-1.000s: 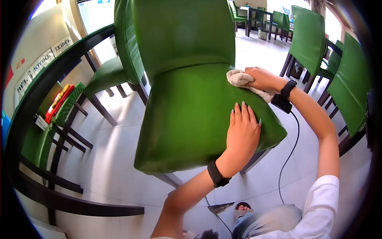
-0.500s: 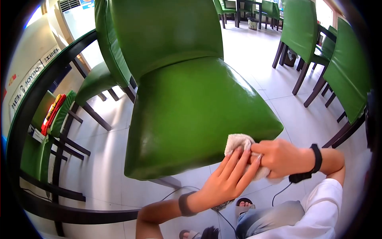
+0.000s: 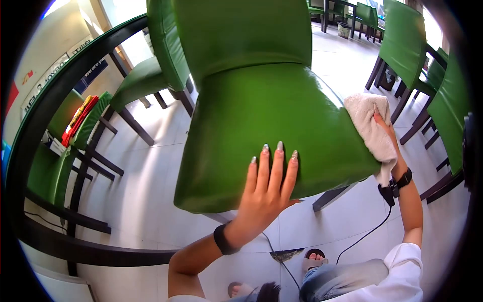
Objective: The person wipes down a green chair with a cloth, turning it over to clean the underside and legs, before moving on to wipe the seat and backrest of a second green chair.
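Observation:
A green padded chair (image 3: 241, 116) with a glossy seat stands in front of me. My left hand (image 3: 269, 181) lies on the front part of the seat, fingers stretched and spread, with nothing in it. At the seat's right edge, my right hand (image 3: 385, 121) presses a pale cloth (image 3: 366, 118) against the side. The cloth drapes over that edge and hangs down toward my wrist. Most of the right hand's fingers are hidden behind the cloth; one shows on top of it.
A dark table edge (image 3: 45, 95) curves along the left, with another green chair (image 3: 143, 80) tucked at it. A red packet (image 3: 79, 121) rests on a chair further left. More green chairs (image 3: 402, 45) stand at right. A black cable (image 3: 365, 231) hangs from my right wrist.
Both hands were together on the bunched cloth at the front right corner. The left has moved left onto the seat; the right has carried the cloth, now spread out, to the right edge.

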Tool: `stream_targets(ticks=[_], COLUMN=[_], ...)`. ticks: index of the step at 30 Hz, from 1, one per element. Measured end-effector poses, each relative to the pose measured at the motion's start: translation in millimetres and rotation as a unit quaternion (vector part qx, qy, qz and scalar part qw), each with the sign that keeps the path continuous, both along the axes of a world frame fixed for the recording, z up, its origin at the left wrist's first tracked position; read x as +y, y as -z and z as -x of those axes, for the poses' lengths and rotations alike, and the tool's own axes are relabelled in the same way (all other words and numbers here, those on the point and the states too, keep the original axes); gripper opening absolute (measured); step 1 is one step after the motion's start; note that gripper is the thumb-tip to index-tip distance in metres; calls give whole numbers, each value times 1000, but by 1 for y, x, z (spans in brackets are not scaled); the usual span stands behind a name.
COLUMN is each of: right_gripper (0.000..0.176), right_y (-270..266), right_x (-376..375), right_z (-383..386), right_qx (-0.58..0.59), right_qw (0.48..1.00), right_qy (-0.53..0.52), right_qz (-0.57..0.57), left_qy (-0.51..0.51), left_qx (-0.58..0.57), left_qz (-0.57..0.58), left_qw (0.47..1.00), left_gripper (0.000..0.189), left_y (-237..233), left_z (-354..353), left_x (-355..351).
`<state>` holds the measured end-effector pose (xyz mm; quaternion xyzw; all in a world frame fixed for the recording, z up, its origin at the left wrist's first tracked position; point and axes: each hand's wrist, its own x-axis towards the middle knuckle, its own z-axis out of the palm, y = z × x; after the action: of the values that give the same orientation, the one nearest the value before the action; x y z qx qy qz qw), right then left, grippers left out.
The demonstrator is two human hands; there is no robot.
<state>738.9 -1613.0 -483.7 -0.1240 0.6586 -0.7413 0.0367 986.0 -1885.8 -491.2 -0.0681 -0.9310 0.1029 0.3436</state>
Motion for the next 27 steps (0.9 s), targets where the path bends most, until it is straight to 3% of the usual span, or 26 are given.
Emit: stream_targets(ticks=[3, 8, 11, 17, 20, 23, 24, 27], right_gripper=[56, 55, 53, 42, 38, 39, 37, 28], right_y=[-10, -1, 9, -20, -18, -2, -9, 3], right_x=[-10, -5, -16, -75, -123, -165, -175, -202], right_z=[-7, -14, -41, -124, -158, -188, -203, -230], right_qx=[-59, -38, -36, -21, 28, 151, 131, 131], right_qw=[995, 996, 995, 925, 877, 860, 881, 899], right_qy=[-77, -65, -90, -372, -480, -486, -453, -414], right_qz=[38, -39, -4, -70, -21, 43, 26, 50], left_qy=[20, 38, 55, 98, 88, -68, -71, -77], left_qx=[19, 17, -14, -46, -1, 48, 59, 216], left_qz=[43, 76, 92, 44, 26, -57, -109, -360], left_qw=[999, 996, 994, 993, 996, 995, 990, 904], left_gripper=[87, 75, 74, 81, 81, 74, 66, 67], left_y=[6, 2, 1, 8, 14, 32, 38, 41], left_z=[-1, -10, -33, -95, -123, -154, -163, -180], left_x=[-10, -28, -59, -166, -216, -234, -236, -199])
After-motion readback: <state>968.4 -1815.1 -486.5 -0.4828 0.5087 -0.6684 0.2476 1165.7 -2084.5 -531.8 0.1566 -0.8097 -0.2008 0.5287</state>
